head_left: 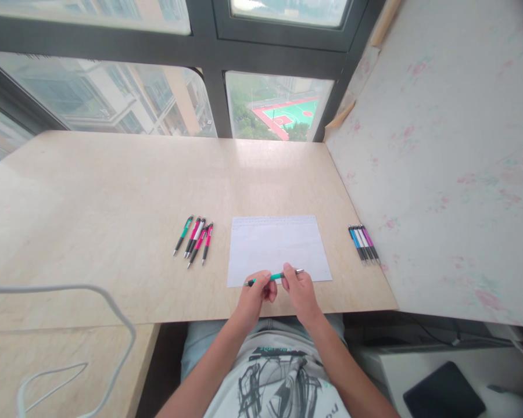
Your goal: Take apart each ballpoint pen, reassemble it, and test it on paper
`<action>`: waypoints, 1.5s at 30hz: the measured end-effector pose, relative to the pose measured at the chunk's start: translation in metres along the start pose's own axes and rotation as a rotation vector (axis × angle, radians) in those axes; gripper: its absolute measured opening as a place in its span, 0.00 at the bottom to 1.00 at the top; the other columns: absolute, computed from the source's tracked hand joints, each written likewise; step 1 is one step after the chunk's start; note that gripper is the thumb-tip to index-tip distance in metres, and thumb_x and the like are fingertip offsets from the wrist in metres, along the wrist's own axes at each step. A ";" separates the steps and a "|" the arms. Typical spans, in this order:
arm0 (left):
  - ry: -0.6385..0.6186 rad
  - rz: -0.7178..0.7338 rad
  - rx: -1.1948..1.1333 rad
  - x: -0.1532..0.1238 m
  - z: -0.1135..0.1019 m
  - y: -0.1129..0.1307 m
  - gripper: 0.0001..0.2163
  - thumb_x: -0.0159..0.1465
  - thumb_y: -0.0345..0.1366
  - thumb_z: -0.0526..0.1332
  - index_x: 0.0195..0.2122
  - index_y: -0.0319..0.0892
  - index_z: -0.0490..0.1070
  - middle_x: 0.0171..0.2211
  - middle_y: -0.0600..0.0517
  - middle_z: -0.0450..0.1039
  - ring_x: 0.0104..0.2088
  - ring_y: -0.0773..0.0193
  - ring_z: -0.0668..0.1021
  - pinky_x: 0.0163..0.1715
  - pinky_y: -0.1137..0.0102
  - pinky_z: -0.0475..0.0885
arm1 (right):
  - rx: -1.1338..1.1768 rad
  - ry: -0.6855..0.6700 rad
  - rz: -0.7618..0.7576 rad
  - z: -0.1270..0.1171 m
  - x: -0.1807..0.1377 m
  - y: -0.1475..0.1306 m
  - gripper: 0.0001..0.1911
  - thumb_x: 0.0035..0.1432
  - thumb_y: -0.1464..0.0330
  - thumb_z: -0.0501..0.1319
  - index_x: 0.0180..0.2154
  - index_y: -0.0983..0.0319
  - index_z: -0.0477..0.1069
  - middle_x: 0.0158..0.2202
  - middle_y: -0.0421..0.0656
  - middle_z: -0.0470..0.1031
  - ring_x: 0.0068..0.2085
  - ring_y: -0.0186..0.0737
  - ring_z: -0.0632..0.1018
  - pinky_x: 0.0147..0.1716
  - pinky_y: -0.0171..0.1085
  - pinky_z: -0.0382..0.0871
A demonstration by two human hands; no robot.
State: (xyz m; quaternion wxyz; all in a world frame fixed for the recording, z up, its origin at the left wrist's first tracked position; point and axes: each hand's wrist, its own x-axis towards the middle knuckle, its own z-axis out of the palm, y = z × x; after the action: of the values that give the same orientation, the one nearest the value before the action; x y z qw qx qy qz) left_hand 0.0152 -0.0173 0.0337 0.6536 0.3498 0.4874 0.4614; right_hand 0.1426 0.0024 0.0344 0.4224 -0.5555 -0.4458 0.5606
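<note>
Both my hands hold one green ballpoint pen (275,277) sideways above the near edge of a white sheet of paper (274,244). My left hand (257,291) is closed round the end with the black clip. My right hand (300,289) pinches the other part, and the pen's tip sticks out to the right of the fingers. Several small lines of writing run along the sheet's top; the rest of the visible page looks blank.
Left of the paper lies a loose group of pens (196,241), green, pink and white. A neat row of blue, white and purple pens (364,244) lies by the flowered wall panel (440,174). A white cable (113,305) loops at the lower left. Windows stand behind the desk (126,191).
</note>
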 end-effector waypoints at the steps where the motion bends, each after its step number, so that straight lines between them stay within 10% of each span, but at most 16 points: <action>1: -0.006 -0.061 -0.090 0.000 0.002 0.000 0.20 0.63 0.48 0.54 0.18 0.41 0.65 0.15 0.53 0.62 0.19 0.67 0.64 0.23 0.70 0.58 | -0.039 0.006 -0.034 -0.001 0.000 -0.001 0.30 0.60 0.47 0.54 0.15 0.59 0.56 0.15 0.35 0.54 0.21 0.32 0.58 0.25 0.36 0.54; 8: -0.083 -0.294 -0.345 -0.003 0.007 0.007 0.19 0.62 0.47 0.54 0.17 0.42 0.61 0.13 0.57 0.56 0.17 0.69 0.60 0.21 0.71 0.56 | -0.119 -0.021 -0.151 -0.008 0.000 0.002 0.28 0.61 0.49 0.53 0.16 0.59 0.59 0.16 0.36 0.57 0.21 0.33 0.60 0.24 0.36 0.53; 18: -0.002 0.195 0.466 -0.006 -0.009 0.020 0.19 0.66 0.44 0.55 0.19 0.41 0.65 0.18 0.54 0.64 0.23 0.66 0.66 0.27 0.70 0.59 | 0.347 -0.081 0.175 -0.008 0.005 0.006 0.31 0.58 0.46 0.57 0.15 0.58 0.51 0.13 0.32 0.46 0.18 0.29 0.50 0.20 0.35 0.42; 26: -0.048 0.337 0.513 -0.007 -0.011 0.019 0.17 0.64 0.47 0.58 0.25 0.41 0.68 0.20 0.55 0.63 0.23 0.66 0.64 0.27 0.70 0.58 | 0.422 -0.187 0.283 -0.009 0.004 0.007 0.26 0.55 0.52 0.61 0.16 0.59 0.54 0.13 0.31 0.46 0.18 0.29 0.52 0.19 0.34 0.43; 32: 0.065 0.269 0.405 -0.004 -0.010 0.008 0.23 0.67 0.49 0.52 0.18 0.41 0.65 0.18 0.54 0.63 0.22 0.66 0.65 0.27 0.69 0.59 | 0.280 -0.162 0.156 0.000 -0.004 0.007 0.29 0.61 0.48 0.54 0.15 0.59 0.55 0.14 0.34 0.50 0.19 0.30 0.53 0.21 0.35 0.44; 40: 0.158 -0.149 -0.293 0.001 0.013 -0.002 0.23 0.62 0.53 0.55 0.17 0.43 0.58 0.12 0.57 0.56 0.17 0.69 0.61 0.20 0.71 0.57 | -0.110 -0.062 -0.144 -0.002 -0.001 -0.001 0.27 0.63 0.48 0.51 0.20 0.59 0.60 0.18 0.36 0.57 0.23 0.33 0.59 0.25 0.36 0.52; 45: 0.131 -0.116 -0.191 0.002 0.004 0.002 0.23 0.62 0.54 0.56 0.19 0.41 0.65 0.15 0.55 0.63 0.18 0.69 0.65 0.22 0.71 0.58 | -0.081 -0.166 -0.124 -0.013 0.005 -0.002 0.25 0.63 0.51 0.52 0.21 0.60 0.65 0.18 0.36 0.60 0.23 0.34 0.62 0.25 0.35 0.54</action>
State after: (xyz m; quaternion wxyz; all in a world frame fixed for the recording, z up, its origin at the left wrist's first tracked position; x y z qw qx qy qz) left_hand 0.0182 -0.0150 0.0360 0.6761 0.2264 0.5025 0.4890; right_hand 0.1552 0.0081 0.0351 0.3952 -0.4950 -0.5351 0.5590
